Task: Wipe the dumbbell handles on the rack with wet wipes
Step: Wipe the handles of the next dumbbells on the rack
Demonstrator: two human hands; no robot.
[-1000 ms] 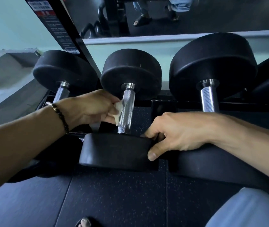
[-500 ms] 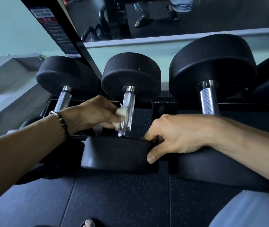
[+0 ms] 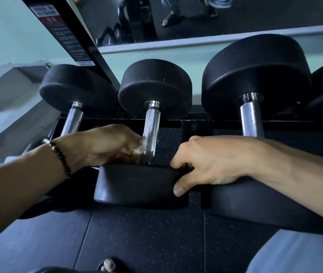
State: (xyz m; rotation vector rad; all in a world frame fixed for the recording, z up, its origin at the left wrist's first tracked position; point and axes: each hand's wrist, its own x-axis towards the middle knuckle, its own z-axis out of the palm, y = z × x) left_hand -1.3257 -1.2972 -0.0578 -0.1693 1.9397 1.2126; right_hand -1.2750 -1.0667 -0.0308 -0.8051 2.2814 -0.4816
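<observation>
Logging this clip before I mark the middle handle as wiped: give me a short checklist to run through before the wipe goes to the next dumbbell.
1. Wet wipe in left hand: ok.
2. Wipe against middle handle: ok, at its near end.
3. Right hand steadying near head: ok.
4. Underside of handle wiped: cannot tell.
5. Right handle unobstructed: ok.
6. Left handle already wiped: cannot tell.

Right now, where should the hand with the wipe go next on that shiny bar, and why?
Probably slide back up the bar. The left hand pinches the wet wipe against the bottom of the middle handle, right by the near weight that the right hand grips. The knurled part above looks uncovered, so an upward stroke would wipe it.
</observation>
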